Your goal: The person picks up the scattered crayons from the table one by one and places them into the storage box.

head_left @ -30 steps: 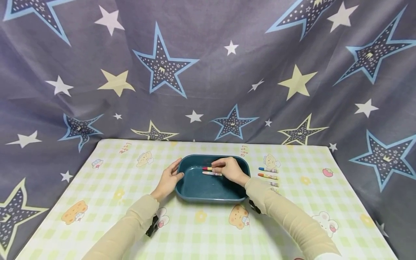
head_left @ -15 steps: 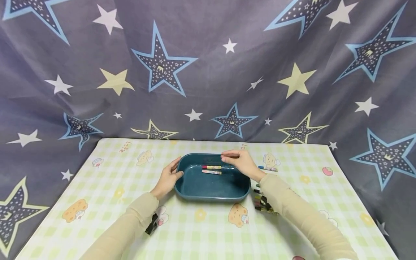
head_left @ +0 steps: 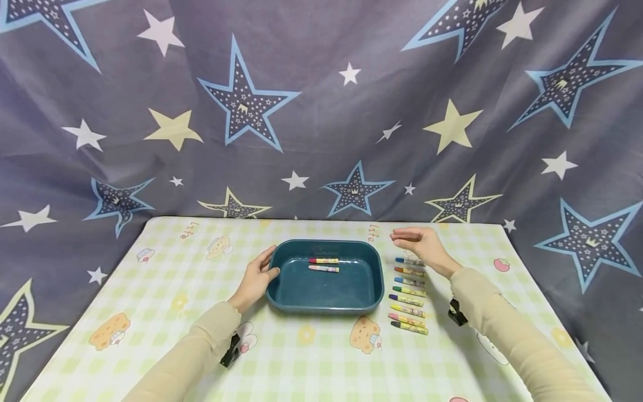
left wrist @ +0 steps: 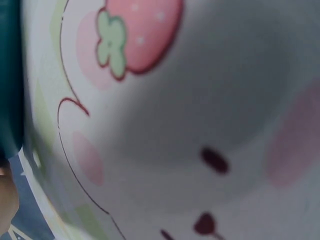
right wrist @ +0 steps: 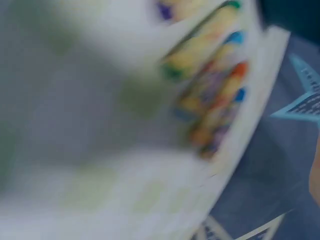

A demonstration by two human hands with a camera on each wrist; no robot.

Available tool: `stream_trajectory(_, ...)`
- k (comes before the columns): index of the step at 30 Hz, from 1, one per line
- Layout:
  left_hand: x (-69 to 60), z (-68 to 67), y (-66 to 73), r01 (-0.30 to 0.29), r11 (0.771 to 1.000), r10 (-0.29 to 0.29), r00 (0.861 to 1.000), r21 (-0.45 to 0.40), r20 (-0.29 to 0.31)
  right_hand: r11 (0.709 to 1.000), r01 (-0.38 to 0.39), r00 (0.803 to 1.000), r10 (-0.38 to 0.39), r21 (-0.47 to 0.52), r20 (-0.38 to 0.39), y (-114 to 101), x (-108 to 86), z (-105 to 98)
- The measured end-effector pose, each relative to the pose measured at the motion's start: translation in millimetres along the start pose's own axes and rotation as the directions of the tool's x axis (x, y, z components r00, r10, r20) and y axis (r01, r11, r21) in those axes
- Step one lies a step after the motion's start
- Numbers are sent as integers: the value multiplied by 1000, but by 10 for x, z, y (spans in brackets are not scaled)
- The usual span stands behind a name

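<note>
A dark teal plastic basin [head_left: 321,296] stands mid-table in the head view. My left hand [head_left: 255,279] grips its left end, thumb over the rim and fingers along the outer wall. Inside the basin lie a red-tipped crayon [head_left: 324,261] and a pale pink-tipped crayon [head_left: 324,269], side by side. To the basin's right, several wrapped crayons form a column, from a blue-tipped crayon [head_left: 408,261] at the far end to a black-tipped crayon [head_left: 409,328] nearest me. Over the far end of that column hovers my right hand [head_left: 426,247], fingers extended and holding nothing visible.
A green-checked tablecloth [head_left: 201,279] with cartoon prints covers the table. Behind it hangs a grey curtain [head_left: 321,111] patterned with stars. Black wrist cameras sit under both sleeves.
My right hand has let go of the red-tipped crayon in the basin, lifted out and moved right above the crayon column. The left hand stays at the basin's left end.
</note>
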State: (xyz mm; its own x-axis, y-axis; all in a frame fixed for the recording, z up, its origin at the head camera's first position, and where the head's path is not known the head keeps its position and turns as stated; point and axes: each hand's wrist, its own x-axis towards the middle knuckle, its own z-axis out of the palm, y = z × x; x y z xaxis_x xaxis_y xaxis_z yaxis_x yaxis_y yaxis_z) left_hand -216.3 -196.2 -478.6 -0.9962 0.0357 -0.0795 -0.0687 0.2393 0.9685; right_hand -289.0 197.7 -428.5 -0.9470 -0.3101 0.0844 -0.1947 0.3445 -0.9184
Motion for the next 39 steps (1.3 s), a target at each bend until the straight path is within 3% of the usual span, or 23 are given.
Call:
stream_trajectory(8, 1, -7, 13, -4, 1000, 4, 1000, -13, -18, 997, -74, 997, 74, -26, 5, 389, -18, -161)
stream_trajectory(21, -4, -4, 25, 12, 1000, -12, 1000, -13, -21, 987, -101, 994, 105, -121, 21, 630, -124, -256)
stream_trajectory(26, -12, 0, 19, 13, 1000, -13, 1000, -11, -25, 991, -116, 993, 118, -67, 26, 764, -178, -240)
stream_trajectory(39, 11, 12, -2, 3, 1000, -3, 999, -6, -39, 963, -94, 995, 85, -251, -45, 770, -163, -178)
